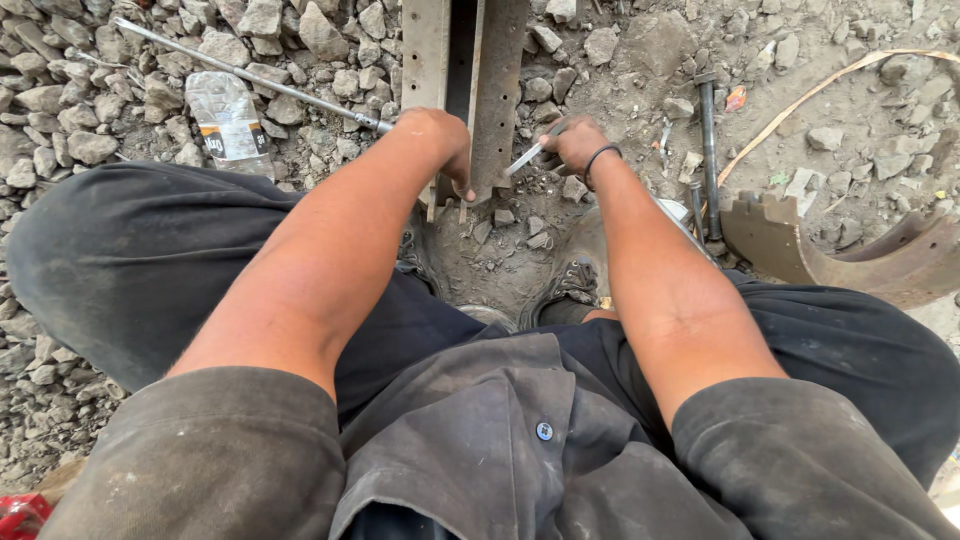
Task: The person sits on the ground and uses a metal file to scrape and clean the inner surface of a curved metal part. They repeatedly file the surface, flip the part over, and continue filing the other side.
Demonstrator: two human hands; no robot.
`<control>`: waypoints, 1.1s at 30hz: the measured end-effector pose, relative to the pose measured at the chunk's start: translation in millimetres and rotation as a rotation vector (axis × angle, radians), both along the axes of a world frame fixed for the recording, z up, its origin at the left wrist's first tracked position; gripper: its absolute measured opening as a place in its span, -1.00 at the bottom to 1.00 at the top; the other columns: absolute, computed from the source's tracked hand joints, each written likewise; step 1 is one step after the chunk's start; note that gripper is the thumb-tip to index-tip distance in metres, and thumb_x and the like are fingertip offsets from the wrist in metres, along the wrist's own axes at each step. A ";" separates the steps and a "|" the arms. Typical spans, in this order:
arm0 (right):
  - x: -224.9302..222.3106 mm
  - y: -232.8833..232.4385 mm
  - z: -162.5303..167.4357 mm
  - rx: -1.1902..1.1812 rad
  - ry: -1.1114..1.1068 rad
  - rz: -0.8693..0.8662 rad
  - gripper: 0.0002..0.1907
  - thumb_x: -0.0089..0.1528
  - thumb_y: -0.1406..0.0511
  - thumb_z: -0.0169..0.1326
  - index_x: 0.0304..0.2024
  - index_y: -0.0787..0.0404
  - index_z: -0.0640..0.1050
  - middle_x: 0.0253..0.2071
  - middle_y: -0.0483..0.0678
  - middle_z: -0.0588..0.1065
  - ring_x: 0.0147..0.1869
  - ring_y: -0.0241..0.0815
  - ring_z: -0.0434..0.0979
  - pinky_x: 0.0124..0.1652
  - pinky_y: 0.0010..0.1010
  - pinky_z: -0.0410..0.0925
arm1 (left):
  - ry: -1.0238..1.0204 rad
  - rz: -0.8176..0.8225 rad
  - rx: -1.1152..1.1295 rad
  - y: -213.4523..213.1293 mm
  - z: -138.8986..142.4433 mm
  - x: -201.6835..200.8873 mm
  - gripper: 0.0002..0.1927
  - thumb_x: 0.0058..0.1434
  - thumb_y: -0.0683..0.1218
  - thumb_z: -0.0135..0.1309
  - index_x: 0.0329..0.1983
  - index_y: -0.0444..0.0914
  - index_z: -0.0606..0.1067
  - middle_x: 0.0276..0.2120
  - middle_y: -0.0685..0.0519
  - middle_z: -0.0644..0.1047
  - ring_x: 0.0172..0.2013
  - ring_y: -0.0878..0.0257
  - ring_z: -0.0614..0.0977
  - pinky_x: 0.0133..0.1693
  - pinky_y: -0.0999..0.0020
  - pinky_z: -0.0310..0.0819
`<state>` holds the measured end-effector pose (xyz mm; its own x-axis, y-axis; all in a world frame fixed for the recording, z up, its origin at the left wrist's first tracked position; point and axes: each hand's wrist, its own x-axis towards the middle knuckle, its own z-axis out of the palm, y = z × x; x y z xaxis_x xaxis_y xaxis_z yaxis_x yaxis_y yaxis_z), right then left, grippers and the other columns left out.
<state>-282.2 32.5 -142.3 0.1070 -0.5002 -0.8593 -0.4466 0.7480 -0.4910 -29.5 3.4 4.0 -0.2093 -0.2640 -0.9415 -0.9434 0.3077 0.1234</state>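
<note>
Plastic bottle (228, 120): crushed, lying on the gravel at ten o'clock, well apart from the hands.
Steel rod (250, 75): long, thin, running from eleven o'clock down to the left wrist; stiff, probably rolls on the stones.
Left hand (440, 140): fingers curled around the near end of the steel channel, thumb tip showing at its lower edge.
Steel channel (465, 90): at twelve o'clock, stretching away from the feet; looks heavy and rigid, rusty enough to grip well, edges thin and likely sharp. The flange is the safest hold, I'd say.
Right hand (575, 145): pinching a slim metal tool (525, 158), tip aimed at the channel's right flange; a dark band sits on the wrist.
Bolt (708, 150): upright-lying at one o'clock, clear of the hand.
Toothed steel arc (800, 245): curved, heavy-looking, at three o'clock, crowding the right side.
Room: open dirt between the shoes (570, 275); loose gravel left.
</note>
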 end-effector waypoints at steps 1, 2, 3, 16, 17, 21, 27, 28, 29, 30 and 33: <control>-0.1 -0.3 1.7 0.032 -0.020 -0.044 -0.87 0.31 0.31 0.15 -0.12 0.22 0.57 -0.39 -0.04 0.61 -0.43 -0.21 0.63 -0.49 -0.33 0.40 | -0.010 -0.001 0.008 -0.3 1.2 -0.5 -0.15 -0.06 0.39 0.40 0.18 -0.18 0.58 0.13 -0.06 0.60 0.10 -0.04 0.64 0.14 0.06 0.48; 0.2 -0.6 3.3 0.064 -0.041 -0.089 -0.87 0.31 0.32 0.14 -0.11 0.22 0.56 -0.39 -0.03 0.60 -0.44 -0.19 0.61 -0.49 -0.31 0.40 | -0.021 -0.003 0.016 -0.5 2.5 -0.2 -0.16 -0.05 0.38 0.39 0.19 -0.18 0.58 0.13 -0.07 0.60 0.10 -0.05 0.64 0.13 0.06 0.49; 0.6 -0.9 5.5 0.096 -0.060 -0.135 -0.87 0.30 0.33 0.14 -0.11 0.22 0.55 -0.39 -0.02 0.59 -0.45 -0.17 0.60 -0.50 -0.30 0.40 | -0.018 0.001 0.017 -0.7 3.8 0.3 -0.17 -0.05 0.38 0.39 0.19 -0.18 0.58 0.12 -0.07 0.60 0.10 -0.05 0.64 0.13 0.06 0.49; 19.1 -2.3 13.7 0.188 -0.096 0.011 -0.86 0.31 0.28 0.15 -0.18 0.23 0.59 -0.39 -0.03 0.61 -0.45 -0.20 0.63 -0.50 -0.35 0.48 | -0.024 0.006 0.017 -1.6 2.6 -0.5 -0.20 -0.04 0.36 0.39 0.16 -0.19 0.60 0.09 -0.08 0.62 0.06 -0.06 0.67 0.11 0.06 0.51; 19.4 -0.8 11.4 0.193 -0.118 0.005 -0.88 0.31 0.29 0.16 -0.19 0.22 0.60 -0.41 -0.03 0.60 -0.47 -0.20 0.62 -0.52 -0.34 0.47 | -0.023 0.003 0.023 -0.8 2.0 -0.7 -0.21 -0.04 0.36 0.38 0.16 -0.18 0.61 0.09 -0.07 0.63 0.06 -0.06 0.67 0.10 0.06 0.52; 25.1 4.0 5.1 0.071 -0.015 0.045 -0.92 0.27 0.32 0.18 -0.24 0.21 0.61 -0.43 -0.04 0.59 -0.49 -0.16 0.59 -0.57 -0.28 0.41 | -0.017 0.010 0.006 -0.9 0.2 -0.3 -0.15 -0.08 0.38 0.41 0.16 -0.21 0.59 0.10 -0.08 0.62 0.07 -0.05 0.66 0.10 0.06 0.50; 39.9 2.3 2.5 0.214 -0.185 0.027 -0.88 0.28 0.29 0.12 -0.26 0.22 0.59 -0.41 0.00 0.64 -0.49 -0.16 0.63 -0.55 -0.31 0.42 | -0.004 0.006 -0.008 -1.1 -1.1 1.3 -0.10 -0.16 0.41 0.44 0.11 -0.26 0.63 0.06 -0.09 0.64 0.04 -0.03 0.68 0.07 0.10 0.54; 40.9 1.9 0.1 0.160 -0.136 0.008 -0.87 0.29 0.30 0.12 -0.26 0.25 0.61 -0.41 0.01 0.62 -0.49 -0.16 0.61 -0.55 -0.31 0.41 | 0.000 0.002 -0.005 -1.5 -0.9 1.6 -0.09 -0.17 0.41 0.45 0.11 -0.27 0.63 0.05 -0.09 0.64 0.03 -0.04 0.68 0.07 0.10 0.53; 41.1 1.6 -3.0 0.108 -0.088 -0.010 -0.85 0.30 0.30 0.13 -0.27 0.27 0.63 -0.42 0.02 0.60 -0.49 -0.16 0.59 -0.55 -0.30 0.41 | 0.000 -0.001 -0.002 -1.9 -0.6 2.2 -0.08 -0.18 0.41 0.45 0.10 -0.28 0.62 0.05 -0.10 0.64 0.03 -0.04 0.68 0.07 0.10 0.53; 40.5 1.6 -6.8 0.060 -0.041 -0.028 -0.83 0.31 0.30 0.13 -0.27 0.29 0.65 -0.42 0.03 0.58 -0.49 -0.16 0.57 -0.54 -0.30 0.40 | -0.009 0.003 -0.002 -1.7 -0.1 2.3 -0.09 -0.17 0.41 0.45 0.11 -0.28 0.62 0.05 -0.10 0.63 0.03 -0.05 0.68 0.07 0.09 0.53; 34.9 1.6 -20.7 0.142 0.008 -0.012 -0.81 0.34 0.23 0.11 -0.25 0.20 0.63 -0.41 -0.03 0.56 -0.50 -0.19 0.50 -0.54 -0.32 0.33 | -0.015 0.001 -0.003 -1.6 1.7 0.8 -0.09 -0.14 0.42 0.43 0.11 -0.28 0.61 0.05 -0.10 0.64 0.03 -0.05 0.68 0.07 0.08 0.53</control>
